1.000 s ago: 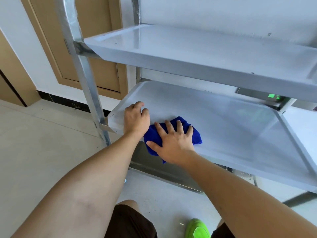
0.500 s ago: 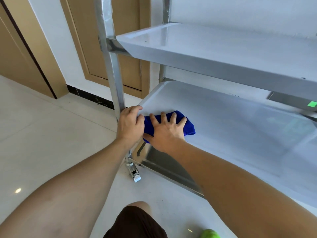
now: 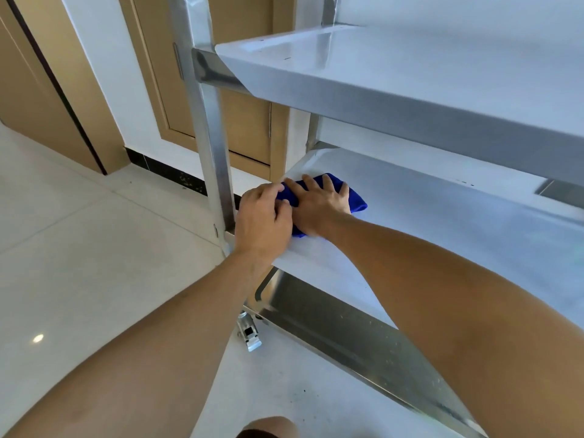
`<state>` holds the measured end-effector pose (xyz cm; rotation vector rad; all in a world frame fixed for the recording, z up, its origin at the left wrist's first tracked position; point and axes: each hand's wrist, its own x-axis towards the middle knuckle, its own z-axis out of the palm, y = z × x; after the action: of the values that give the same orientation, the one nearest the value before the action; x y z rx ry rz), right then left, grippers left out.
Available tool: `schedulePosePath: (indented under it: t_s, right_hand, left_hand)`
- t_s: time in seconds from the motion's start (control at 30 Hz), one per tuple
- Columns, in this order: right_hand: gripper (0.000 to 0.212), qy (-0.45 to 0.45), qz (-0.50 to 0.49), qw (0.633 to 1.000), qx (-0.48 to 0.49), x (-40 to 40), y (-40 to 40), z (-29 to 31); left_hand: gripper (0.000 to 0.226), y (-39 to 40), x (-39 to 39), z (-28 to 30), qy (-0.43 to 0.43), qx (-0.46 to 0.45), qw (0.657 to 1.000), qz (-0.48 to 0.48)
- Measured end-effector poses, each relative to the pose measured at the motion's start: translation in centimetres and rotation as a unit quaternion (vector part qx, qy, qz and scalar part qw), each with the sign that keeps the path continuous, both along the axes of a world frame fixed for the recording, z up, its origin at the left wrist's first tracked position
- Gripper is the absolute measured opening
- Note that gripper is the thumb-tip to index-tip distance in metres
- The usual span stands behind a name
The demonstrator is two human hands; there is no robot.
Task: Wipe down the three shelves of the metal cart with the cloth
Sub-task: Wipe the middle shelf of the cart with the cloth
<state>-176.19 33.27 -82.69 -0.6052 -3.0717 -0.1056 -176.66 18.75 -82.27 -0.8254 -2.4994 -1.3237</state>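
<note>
Blue microfibre cloth (image 3: 355, 200) is now lying at the left end of the middle shelf (image 3: 442, 235), having been swept there from nearer the shelf's front edge a second ago. The right hand (image 3: 319, 205) is pressing it flat with straight, spread fingers, while the left hand (image 3: 264, 218) is curling over the shelf's left rim beside the front upright post (image 3: 215, 147), its fingertips touching the cloth. That pass is likely finishing the left end, so the wipe is probably turning back rightward. Rim and post are boxing the cloth in on that side; open shelf is stretching away to the right. Overhead, the top shelf (image 3: 395, 90) is limiting lift, and the bottom shelf (image 3: 347, 336) is waiting below.
</note>
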Motion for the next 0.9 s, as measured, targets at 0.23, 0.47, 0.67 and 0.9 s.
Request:
schedulePosePath:
  t_s: [0.23, 0.47, 0.67, 0.9]
  right_hand:
    - [0.08, 0.032, -0.039, 0.999, -0.004, -5.6, 5.9, -0.1]
    - [0.078, 0.046, -0.077, 0.996, -0.013, -9.4, 8.6, -0.2]
    - [0.083, 0.082, -0.12, 0.989, -0.032, -9.6, 9.1, -0.3]
    - [0.085, 0.064, -0.155, 0.986, -0.024, -5.4, 10.0, 0.1]
  left_hand:
    - [0.046, 1.4, -1.1, -1.4, 0.134, -0.176, 0.975, -0.008]
    - [0.049, 3.2, -1.5, -2.0, 0.151, -0.301, 0.937, -0.093]
    - [0.047, 2.8, -2.1, -2.1, 0.12, -0.271, 0.949, -0.104]
    - [0.046, 3.1, -2.2, -1.4, 0.089, -0.304, 0.942, -0.107]
